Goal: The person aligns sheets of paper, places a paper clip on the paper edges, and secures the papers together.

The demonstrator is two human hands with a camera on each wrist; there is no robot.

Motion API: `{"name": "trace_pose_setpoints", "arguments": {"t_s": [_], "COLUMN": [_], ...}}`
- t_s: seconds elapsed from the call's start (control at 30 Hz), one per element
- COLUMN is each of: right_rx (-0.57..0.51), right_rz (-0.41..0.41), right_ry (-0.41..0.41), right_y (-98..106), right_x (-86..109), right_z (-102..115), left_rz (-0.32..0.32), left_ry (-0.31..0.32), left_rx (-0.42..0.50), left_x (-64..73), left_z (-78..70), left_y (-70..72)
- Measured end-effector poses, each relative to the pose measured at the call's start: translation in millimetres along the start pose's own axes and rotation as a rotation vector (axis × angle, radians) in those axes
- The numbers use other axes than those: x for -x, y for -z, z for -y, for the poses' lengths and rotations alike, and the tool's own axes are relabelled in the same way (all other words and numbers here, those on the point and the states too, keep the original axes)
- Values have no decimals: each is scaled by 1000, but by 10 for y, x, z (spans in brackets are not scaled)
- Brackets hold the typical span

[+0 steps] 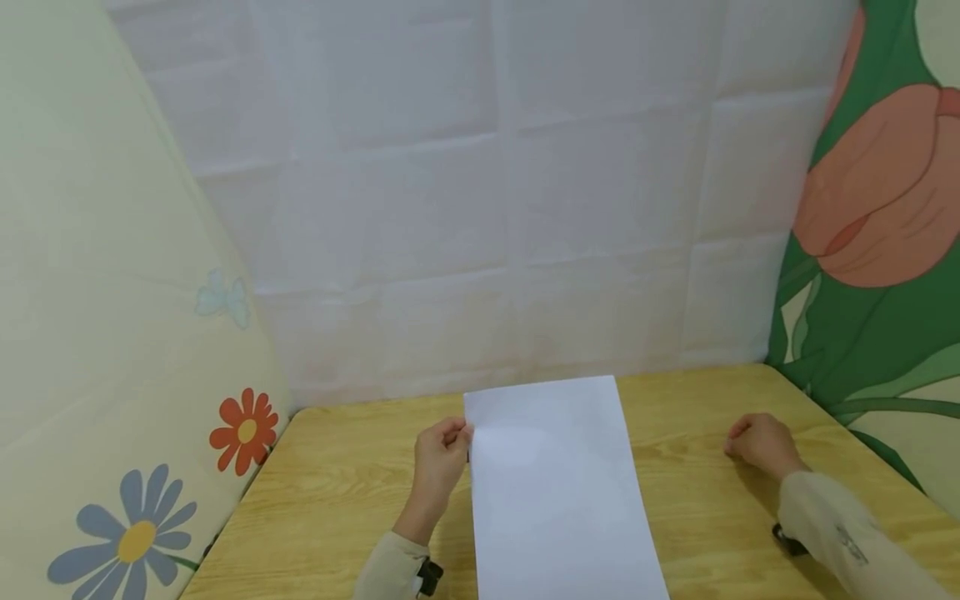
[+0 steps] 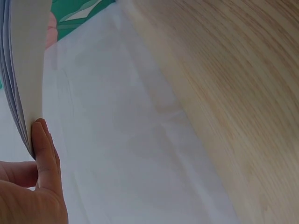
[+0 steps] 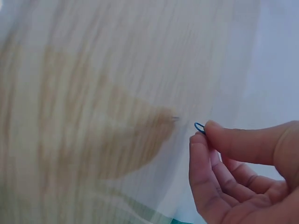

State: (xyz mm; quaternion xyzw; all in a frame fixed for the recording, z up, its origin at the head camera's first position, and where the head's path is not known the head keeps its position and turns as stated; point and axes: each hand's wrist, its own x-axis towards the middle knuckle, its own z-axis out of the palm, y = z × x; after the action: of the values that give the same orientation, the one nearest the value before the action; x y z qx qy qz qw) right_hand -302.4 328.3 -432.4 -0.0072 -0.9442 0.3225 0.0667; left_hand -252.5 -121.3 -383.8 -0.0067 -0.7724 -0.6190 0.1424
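Observation:
White sheets of paper (image 1: 555,492) are held up above the table, with my left hand (image 1: 438,462) pinching their left edge near the top corner. Seen from the left wrist, they are a thin stack (image 2: 29,65) of several layers, with the thumb on one side and fingers on the other. Well to the right of the paper is my right hand (image 1: 765,446), over the table. In the right wrist view its thumb and index fingertip pinch a small blue paper clip (image 3: 199,127), of which only a rounded wire loop sticks out.
A wood-grain table (image 1: 337,475) lies under both hands. Behind it hangs a creased white cloth (image 1: 390,225). Flower-printed cloths stand at the left (image 1: 82,292) and right (image 1: 885,333) edges. The right hand casts a shadow (image 3: 135,144) on the tabletop.

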Motion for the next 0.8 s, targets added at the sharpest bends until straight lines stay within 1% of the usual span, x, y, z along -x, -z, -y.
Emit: {"name": "trace_pose_setpoints", "arguments": {"t_s": [0.17, 0.43, 0.57, 0.8], "right_rx": [-10, -38, -58, -123], "right_rz": [-31, -111, -155, -243], "right_ry": [54, 142, 166, 199], "right_y": [-7, -44, -51, -51], "right_x": [15, 69, 105, 176], "right_z": [91, 317, 442, 681], "left_rz": [-2, -9, -7, -10], "left_ry": [5, -20, -25, -34], "left_rx": [-6, -6, -4, -15], "left_x": [-10, 6, 10, 1], "left_z": [13, 11, 7, 19], "left_y": [0, -7, -10, -28]}}
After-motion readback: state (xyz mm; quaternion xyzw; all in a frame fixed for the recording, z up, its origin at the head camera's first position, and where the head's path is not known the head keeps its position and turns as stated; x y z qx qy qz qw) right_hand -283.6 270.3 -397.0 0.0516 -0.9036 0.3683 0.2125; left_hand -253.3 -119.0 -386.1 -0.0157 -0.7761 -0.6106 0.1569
